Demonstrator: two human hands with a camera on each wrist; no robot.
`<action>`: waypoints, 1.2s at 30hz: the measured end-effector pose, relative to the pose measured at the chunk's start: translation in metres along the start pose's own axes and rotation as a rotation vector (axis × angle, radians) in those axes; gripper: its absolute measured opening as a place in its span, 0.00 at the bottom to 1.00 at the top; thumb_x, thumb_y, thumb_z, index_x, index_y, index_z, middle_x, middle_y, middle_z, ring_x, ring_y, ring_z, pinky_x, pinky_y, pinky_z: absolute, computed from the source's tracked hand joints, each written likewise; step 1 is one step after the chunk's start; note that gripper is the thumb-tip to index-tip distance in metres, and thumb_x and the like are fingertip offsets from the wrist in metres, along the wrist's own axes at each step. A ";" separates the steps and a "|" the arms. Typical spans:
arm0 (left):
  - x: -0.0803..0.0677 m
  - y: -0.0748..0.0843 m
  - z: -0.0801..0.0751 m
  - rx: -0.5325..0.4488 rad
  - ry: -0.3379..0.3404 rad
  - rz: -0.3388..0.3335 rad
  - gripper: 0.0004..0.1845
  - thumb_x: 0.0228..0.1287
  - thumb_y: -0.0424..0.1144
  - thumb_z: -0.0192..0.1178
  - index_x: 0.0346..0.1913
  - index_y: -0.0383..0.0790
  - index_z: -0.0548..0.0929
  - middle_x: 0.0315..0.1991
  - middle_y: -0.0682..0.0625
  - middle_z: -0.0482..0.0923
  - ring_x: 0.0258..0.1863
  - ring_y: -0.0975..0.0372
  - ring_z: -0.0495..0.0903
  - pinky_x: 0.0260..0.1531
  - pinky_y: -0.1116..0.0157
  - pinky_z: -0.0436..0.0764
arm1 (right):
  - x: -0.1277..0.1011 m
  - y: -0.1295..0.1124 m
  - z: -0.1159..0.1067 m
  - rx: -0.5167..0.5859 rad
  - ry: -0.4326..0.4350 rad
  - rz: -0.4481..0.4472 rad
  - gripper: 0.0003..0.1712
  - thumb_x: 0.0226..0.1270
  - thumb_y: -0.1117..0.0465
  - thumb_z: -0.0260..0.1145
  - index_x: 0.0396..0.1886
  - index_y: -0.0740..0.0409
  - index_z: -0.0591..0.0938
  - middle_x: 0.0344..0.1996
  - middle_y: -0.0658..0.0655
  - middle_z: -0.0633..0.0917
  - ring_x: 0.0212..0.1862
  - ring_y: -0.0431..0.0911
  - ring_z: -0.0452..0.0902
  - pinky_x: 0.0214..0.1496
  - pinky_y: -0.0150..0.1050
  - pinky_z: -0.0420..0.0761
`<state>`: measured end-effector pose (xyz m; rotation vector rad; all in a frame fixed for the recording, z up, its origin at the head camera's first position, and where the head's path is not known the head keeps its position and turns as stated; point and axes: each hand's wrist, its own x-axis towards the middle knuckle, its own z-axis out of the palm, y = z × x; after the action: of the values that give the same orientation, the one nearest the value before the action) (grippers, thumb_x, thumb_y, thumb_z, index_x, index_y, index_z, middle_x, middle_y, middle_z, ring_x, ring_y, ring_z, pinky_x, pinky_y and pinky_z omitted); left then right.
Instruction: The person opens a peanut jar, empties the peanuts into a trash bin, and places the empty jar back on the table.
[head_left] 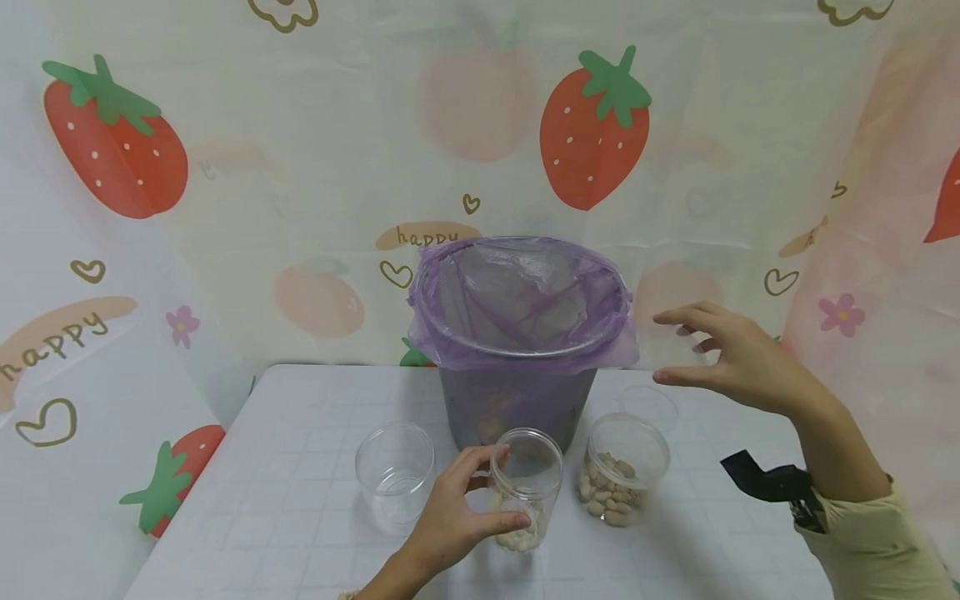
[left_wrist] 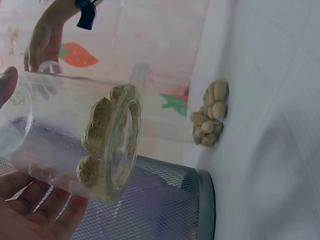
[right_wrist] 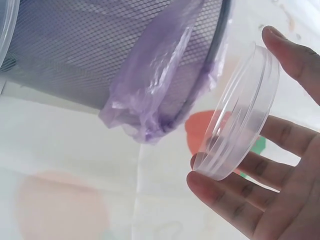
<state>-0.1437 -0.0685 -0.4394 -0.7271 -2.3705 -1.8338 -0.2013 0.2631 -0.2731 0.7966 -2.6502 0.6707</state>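
Observation:
My left hand (head_left: pixel 457 508) grips a clear plastic jar (head_left: pixel 543 479) in front of the bin, with fingers and thumb on opposite sides. Textured, peanut-like shells (left_wrist: pixel 95 125) lie at the bottom of that jar. Raised to the right of the bin, my right hand (head_left: pixel 742 358) has its thumb and fingers spread apart. In the right wrist view, a clear round lid (right_wrist: pixel 240 115) sits between that thumb and the fingers; the head view barely shows it. A second clear jar (head_left: pixel 630 450) holds smooth tan nuts (head_left: pixel 611 492) and stands on the table below the right hand.
A mesh bin (head_left: pixel 517 400) lined with a purple plastic bag (head_left: pixel 525 342) stands behind the jars. To its front left is an empty clear container (head_left: pixel 395 467). The white table (head_left: pixel 300 500) meets a strawberry-print cloth (head_left: pixel 337 167) at the back.

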 end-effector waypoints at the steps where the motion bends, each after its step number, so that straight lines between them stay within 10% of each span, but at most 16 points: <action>1: 0.000 0.000 0.000 -0.001 0.000 0.002 0.36 0.48 0.44 0.76 0.62 0.45 0.74 0.56 0.44 0.76 0.53 0.50 0.77 0.55 0.64 0.81 | -0.001 0.002 0.000 -0.001 0.003 0.004 0.33 0.51 0.54 0.78 0.59 0.53 0.79 0.53 0.53 0.81 0.50 0.43 0.74 0.47 0.31 0.81; 18: 0.000 0.000 0.000 0.001 0.007 0.005 0.36 0.48 0.43 0.77 0.62 0.46 0.75 0.55 0.50 0.77 0.53 0.56 0.78 0.54 0.64 0.82 | -0.004 0.025 0.006 -0.023 -0.040 0.174 0.37 0.55 0.49 0.76 0.61 0.60 0.76 0.57 0.64 0.78 0.53 0.61 0.76 0.48 0.60 0.80; 36: 0.000 -0.002 0.000 -0.001 0.003 0.028 0.35 0.48 0.44 0.77 0.61 0.49 0.75 0.54 0.51 0.77 0.52 0.59 0.78 0.53 0.65 0.82 | -0.005 0.095 0.038 -0.096 -0.138 0.350 0.42 0.58 0.44 0.72 0.63 0.68 0.72 0.56 0.78 0.74 0.53 0.70 0.74 0.49 0.64 0.76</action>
<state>-0.1448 -0.0689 -0.4406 -0.7536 -2.3450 -1.8244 -0.2571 0.3161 -0.3402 0.3661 -2.9566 0.5818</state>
